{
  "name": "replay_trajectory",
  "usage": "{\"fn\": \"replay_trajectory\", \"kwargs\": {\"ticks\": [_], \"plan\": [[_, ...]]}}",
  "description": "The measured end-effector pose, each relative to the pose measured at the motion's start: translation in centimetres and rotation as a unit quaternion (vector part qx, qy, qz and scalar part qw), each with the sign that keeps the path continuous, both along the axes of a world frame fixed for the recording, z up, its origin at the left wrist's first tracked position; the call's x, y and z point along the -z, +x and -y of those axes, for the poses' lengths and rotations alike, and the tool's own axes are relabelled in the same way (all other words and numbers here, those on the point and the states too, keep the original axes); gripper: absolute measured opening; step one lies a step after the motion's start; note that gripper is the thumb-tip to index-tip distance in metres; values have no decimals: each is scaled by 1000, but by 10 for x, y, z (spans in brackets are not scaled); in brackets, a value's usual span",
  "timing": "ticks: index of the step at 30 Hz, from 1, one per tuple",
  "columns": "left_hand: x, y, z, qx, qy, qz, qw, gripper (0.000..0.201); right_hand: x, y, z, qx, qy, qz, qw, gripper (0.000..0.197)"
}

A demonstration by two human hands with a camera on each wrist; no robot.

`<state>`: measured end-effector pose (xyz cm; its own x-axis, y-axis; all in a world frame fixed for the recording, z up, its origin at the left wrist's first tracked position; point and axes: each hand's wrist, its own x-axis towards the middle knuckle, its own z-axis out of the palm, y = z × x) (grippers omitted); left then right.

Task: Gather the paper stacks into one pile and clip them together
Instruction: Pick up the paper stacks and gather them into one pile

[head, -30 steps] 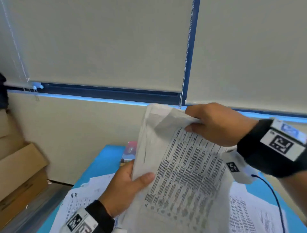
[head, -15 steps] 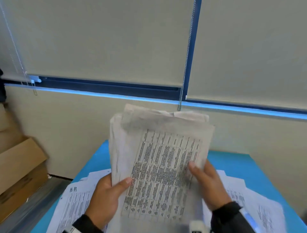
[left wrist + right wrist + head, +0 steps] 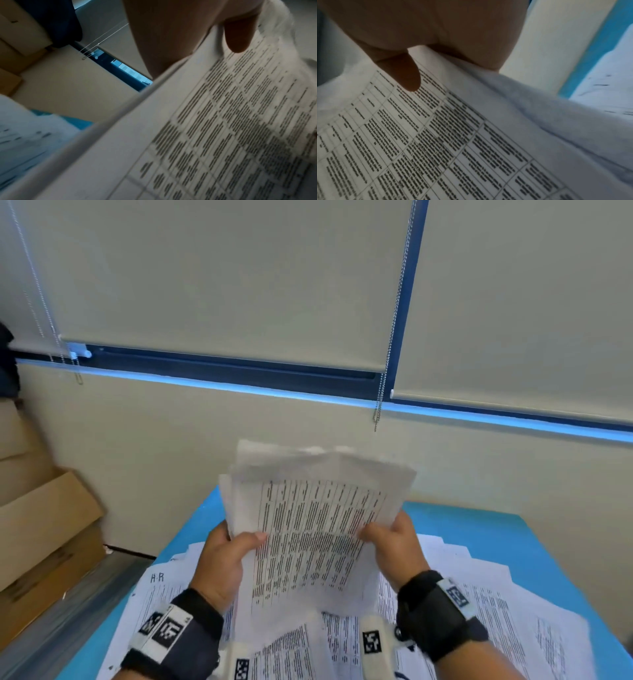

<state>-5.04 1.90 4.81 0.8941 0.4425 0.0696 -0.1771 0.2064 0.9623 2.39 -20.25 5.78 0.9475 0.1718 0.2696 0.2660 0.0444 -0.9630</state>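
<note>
Holding a paper stack [image 3: 308,529] upright above the bench [image 3: 479,529], left hand [image 3: 222,563] and right hand [image 3: 394,549] gripping its sides, probably squaring edges; loose sheets [image 3: 513,611] below need gathering next, I'd guess.

A flat blue counter [image 3: 479,529] stands against a beige wall [image 3: 171,467]. Above the counter hang two pale roller blinds [image 3: 222,278] with thin bead chains [image 3: 390,337] over a dark blue window frame [image 3: 239,371]. Left of the counter, brown cardboard boxes [image 3: 41,525] are stacked.
</note>
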Motion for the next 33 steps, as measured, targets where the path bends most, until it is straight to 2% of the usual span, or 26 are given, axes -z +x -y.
{"fn": "replay_trajectory", "kwargs": {"ticks": [1,2,4,8,10,11,12,15,18,21,23,27,30,33], "plan": [[4,0,2,-3,5,-9,1000,48,9,-1,-2,2,-22,-14,1000,29],[5,-1,4,-7,15,-12,1000,40,14,-2,-4,10,-41,-18,999,25],[-5,0,7,-12,32,0,999,10,12,-3,-9,21,-50,-3,999,17],[-19,0,1,-10,36,55,998,17,-8,-6,-11,9,25,34,999,26],[-5,-4,-4,-3,-1,58,998,40,-2,-10,-9,1,43,22,999,31],[5,-6,-4,-5,-19,44,999,48,6,-13,-8,3,36,-3,999,31],[17,-8,-4,-3,-32,31,999,48,18,-15,-8,6,21,-39,999,29],[47,-14,-4,-3,-27,-10,1000,39,47,-17,-12,4,-51,-110,993,29],[56,-20,-7,0,31,-26,999,46,51,-12,-15,14,-66,-97,993,37],[59,-19,-8,-31,86,-28,995,26,43,-7,-17,26,-28,-68,997,32],[61,-16,-6,-36,135,-42,989,12,45,-7,-18,24,-37,-66,997,30],[51,-11,-2,-51,193,-46,979,8,45,-11,-15,-30,-77,-39,996,30],[51,-2,-16,-83,132,-51,986,14,29,-4,3,-71,-108,-1,992,27],[74,7,-29,-61,-13,-97,993,24,25,27,34,-39,-194,-12,980,20]]}}
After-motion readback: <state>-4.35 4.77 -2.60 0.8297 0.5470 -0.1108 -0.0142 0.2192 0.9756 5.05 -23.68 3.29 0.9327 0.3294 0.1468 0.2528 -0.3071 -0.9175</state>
